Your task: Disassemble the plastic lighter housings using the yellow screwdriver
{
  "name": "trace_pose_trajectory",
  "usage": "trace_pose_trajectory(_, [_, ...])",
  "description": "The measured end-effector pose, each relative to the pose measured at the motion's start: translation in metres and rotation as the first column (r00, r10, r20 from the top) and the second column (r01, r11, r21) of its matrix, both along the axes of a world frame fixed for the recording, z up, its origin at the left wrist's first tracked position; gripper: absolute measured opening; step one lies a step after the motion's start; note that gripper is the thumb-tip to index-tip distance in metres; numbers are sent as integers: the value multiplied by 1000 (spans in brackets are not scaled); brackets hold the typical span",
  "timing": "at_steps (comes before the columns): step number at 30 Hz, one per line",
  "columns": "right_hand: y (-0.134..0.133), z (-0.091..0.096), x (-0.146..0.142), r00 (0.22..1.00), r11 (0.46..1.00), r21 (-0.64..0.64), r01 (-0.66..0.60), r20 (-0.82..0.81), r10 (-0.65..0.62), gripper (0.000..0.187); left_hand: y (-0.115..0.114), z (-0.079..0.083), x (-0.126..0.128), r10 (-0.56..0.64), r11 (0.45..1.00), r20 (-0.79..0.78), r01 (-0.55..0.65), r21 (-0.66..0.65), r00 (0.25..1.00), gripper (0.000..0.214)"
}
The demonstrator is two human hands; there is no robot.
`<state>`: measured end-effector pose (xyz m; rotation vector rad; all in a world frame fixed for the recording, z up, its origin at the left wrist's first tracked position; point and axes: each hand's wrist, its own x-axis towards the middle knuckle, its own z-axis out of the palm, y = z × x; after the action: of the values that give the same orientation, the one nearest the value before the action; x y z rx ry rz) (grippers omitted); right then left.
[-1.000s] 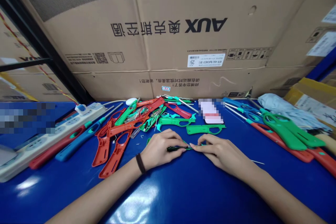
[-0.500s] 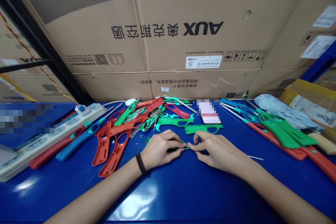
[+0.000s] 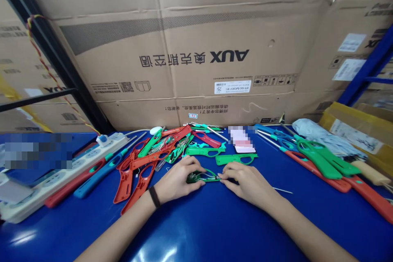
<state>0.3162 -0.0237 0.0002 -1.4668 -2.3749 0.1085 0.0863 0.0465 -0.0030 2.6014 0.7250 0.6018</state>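
Note:
Low over the blue table, my left hand (image 3: 179, 178) is closed round the grip end of a green stick-lighter casing half (image 3: 210, 179). Its open side shows, with thin pale wires inside. At the casing's narrow front end, my right hand (image 3: 247, 180) pinches with thumb and fingertips; a small dark part shows there, and whatever lies between those fingertips is hidden. Just beyond my hands lie another green casing half (image 3: 229, 159) and a green casing with teal pieces (image 3: 202, 150). A thin metal rod (image 3: 283, 190) rests to the right of my right wrist.
Red casing halves (image 3: 125, 184) and loose inner parts are heaped at left. Beside them lie a red lighter and a blue lighter (image 3: 100, 174), then a white power strip (image 3: 55, 182). A phone (image 3: 245, 149) lies behind. More lighters (image 3: 319, 159) spread at right, before cardboard (image 3: 190, 20).
My left hand has shifted away from my right fingertips, back along the casing, so its wired inside now shows. My right hand stays pinched at the front end. The view has tilted up.

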Motion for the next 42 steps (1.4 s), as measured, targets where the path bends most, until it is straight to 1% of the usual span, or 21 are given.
trace_pose_trajectory(3, [1,-3,0,999,1000,13,-27,-26,27,13,-1,1,2,12,1000,-17,-12,-28,1000,27])
trace_pose_trajectory(6, [1,-4,0,999,1000,7,-24,-40,24,9,-4,1,5,28,998,1,-28,-59,1000,16])
trace_pose_trajectory(10, [1,-5,0,999,1000,-12,-20,-42,19,9,-7,0,10,64,995,45,-61,-80,997,12])
trace_pose_trajectory(16, [0,-4,-1,999,999,-25,-21,-31,20,10,-8,0,13,86,995,56,-83,-55,995,10])
trace_pose_trajectory(22, [1,-3,-3,999,999,-16,-31,6,31,10,-7,0,15,14,1000,32,-13,-3,999,9])
trace_pose_trajectory(29, [0,1,-4,999,999,-31,-38,1,38,10,-6,0,14,-5,1000,7,5,3,1000,5])
trace_pose_trajectory(35, [1,-2,-4,999,998,-29,-49,0,49,10,-5,-4,16,33,998,22,-34,53,999,7])
trace_pose_trajectory(42, [1,-2,-4,999,999,-24,-48,-5,48,10,-4,-6,21,68,997,8,-68,38,998,10])
